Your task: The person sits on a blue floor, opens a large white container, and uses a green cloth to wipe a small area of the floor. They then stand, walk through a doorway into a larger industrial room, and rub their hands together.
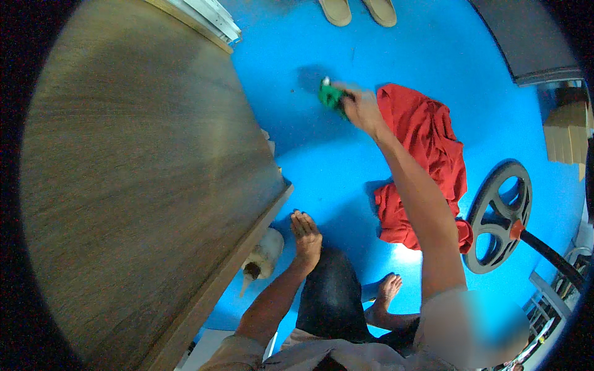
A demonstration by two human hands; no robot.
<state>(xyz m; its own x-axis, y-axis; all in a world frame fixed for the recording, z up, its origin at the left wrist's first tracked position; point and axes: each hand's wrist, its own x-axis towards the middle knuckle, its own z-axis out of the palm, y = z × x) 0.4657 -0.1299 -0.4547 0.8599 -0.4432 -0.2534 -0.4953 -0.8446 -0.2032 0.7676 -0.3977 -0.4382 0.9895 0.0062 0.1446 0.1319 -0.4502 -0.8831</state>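
Note:
My right hand (362, 110) is stretched far forward over the blue floor, its fingers closed round a small green object (333, 97) with a white tip. Motion blur keeps me from telling what kind of thing it is. Beneath and beside my right forearm lies a crumpled red cloth (424, 133), spread on the floor. My left hand (306, 238) lies at my bent knee, fingers stretched out and holding nothing. Close by it, next to the wooden panel's edge, is a whitish rounded object (267, 252) with a dark opening.
A large brown wooden panel (154, 154) fills the left side. On the right stands a round grey spoked base (501, 216) with a black pole. Beige slippers (337, 11) lie at the far edge. Cardboard boxes (566, 133) and a dark flat surface (526, 37) are at the far right.

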